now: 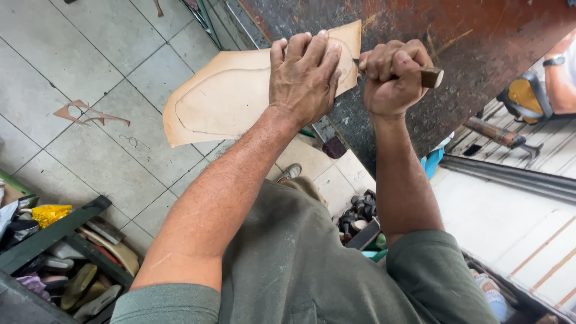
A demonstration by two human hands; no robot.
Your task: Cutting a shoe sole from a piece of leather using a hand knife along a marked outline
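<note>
Leather sheet under flat left fingers — right fingers fisted on knife

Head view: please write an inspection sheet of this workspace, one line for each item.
Surface: dark, worn bench top, scratched.
Job's things: tan leather sheet with a drawn outline, overhanging the bench; wooden-handled tool.
Clutter: leather scrap on the tiled floor; shoes on a rack.
Grippers: left hand presses the sheet; right hand fisted on the tool.
Cables: nothing seen.
Surroundings: another person's arm at right.
</note>
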